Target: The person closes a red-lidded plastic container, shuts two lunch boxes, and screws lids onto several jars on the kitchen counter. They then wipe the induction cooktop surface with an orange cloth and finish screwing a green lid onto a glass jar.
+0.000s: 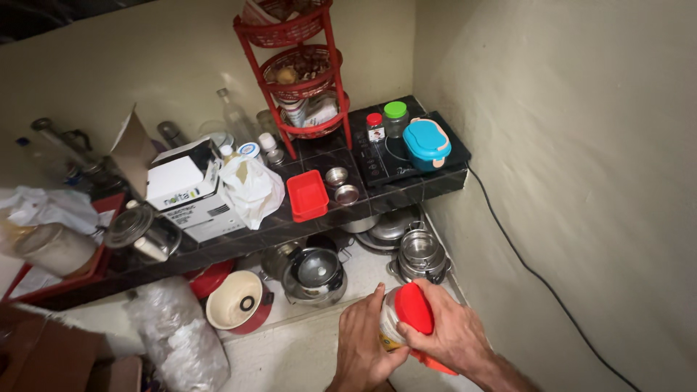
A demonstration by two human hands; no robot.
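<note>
Right now I have both hands clamped on one jar [396,319] low over the floor: left hand [363,341] around its body, right hand [446,334] gripping the red lid [415,306]. Best to hold the body steady and upright while the lid turns.

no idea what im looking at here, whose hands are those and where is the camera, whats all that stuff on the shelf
There is no machine here. The one picture comes from a camera worn on a person's head, looking down at their own two bare hands. The left hand grips a pale jar; the right hand covers its red lid. Ahead runs a dark counter carrying a red tiered rack, a red tray, a blue lunch box, a cardboard box and a white bag. Steel pots sit on the floor below.
</note>
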